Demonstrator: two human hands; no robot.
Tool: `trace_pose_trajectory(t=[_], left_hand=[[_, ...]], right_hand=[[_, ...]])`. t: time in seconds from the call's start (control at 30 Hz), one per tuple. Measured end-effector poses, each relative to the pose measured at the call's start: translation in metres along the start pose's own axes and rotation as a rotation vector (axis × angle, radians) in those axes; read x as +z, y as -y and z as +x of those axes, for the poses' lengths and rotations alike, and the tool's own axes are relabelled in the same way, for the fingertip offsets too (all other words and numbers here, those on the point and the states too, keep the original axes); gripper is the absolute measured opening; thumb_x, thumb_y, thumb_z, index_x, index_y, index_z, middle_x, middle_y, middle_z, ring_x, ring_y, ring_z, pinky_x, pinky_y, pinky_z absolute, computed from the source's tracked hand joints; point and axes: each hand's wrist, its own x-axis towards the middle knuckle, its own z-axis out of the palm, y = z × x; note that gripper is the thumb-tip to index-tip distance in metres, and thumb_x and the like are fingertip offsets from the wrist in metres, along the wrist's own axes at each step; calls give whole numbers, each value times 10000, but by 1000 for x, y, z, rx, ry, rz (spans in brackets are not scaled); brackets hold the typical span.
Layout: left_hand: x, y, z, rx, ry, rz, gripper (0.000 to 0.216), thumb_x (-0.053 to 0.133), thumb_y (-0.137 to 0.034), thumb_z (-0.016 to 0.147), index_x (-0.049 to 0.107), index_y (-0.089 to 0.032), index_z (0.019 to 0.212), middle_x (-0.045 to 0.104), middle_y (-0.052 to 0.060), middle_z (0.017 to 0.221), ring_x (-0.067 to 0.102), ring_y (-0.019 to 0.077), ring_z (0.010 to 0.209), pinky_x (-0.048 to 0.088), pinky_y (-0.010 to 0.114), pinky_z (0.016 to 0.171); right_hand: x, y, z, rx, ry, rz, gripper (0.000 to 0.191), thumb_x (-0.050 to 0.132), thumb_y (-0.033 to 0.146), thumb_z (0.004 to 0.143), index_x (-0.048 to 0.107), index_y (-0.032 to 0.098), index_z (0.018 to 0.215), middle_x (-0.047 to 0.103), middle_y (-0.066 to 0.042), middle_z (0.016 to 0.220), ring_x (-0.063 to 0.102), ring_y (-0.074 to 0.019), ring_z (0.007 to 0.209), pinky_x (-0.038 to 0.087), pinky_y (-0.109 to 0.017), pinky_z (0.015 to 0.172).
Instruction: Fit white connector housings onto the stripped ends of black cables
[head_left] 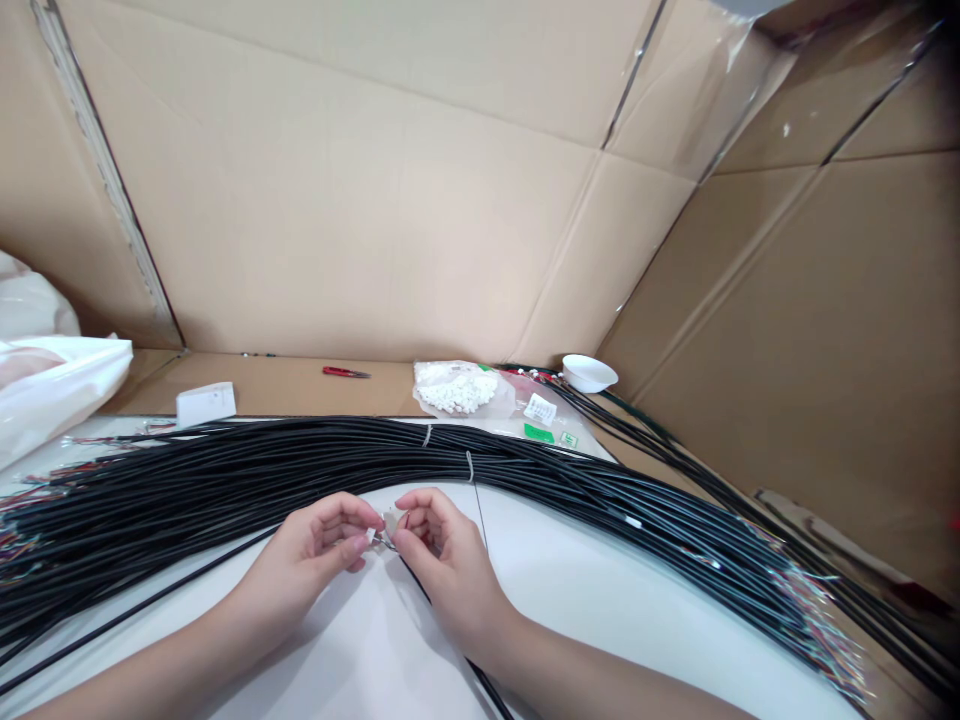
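Both my hands meet over the white tabletop, in front of a thick bundle of black cables (330, 460). In my left hand (322, 545), thumb and fingers pinch a small white connector (371, 536). Thin wires at the end of a black cable (417, 581) lie between the two hands. My right hand (448, 560) is closed on these thin wires, near where they leave the black sheath. From there the cable runs down under my right wrist. The exact wire tips are too small to make out.
A clear bag of white connectors (459, 392) lies behind the bundle, near a white bowl (589, 373). Red-handled tweezers (345, 372) and a white paper (205, 404) rest at the back. Cardboard walls (360, 200) stand behind and right. A white plastic bag (60, 385) sits left.
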Motion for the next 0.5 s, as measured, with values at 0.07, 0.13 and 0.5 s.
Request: trace_pose_trajectory(t=[0.07,0.13,0.5], left_hand=[[1,-1,0,-1,3,-4,89,596,-207,714,617,-176,795,636,43,802,573,188,750,463,275,641],[1,-1,0,-6,3,-5,90,594,-208,715,616,-174,795,638,46,800,573,189,750,462,280,642],[1,0,1,-6,5,-5,110,609,-237,701,606,-174,792,649,51,801,588,197,749,462,266,620]], right_hand=[[0,-1,0,3,1,31,193,524,231,764,477,187,947,493,25,686,478,-100,626,388,-218,589],[0,-2,0,9,9,52,214,511,231,774,449,195,976,494,28,686,478,-99,624,384,-215,585],[-1,-3,0,5,23,56,167,458,220,795,449,193,960,527,14,694,521,-121,666,403,-230,620]])
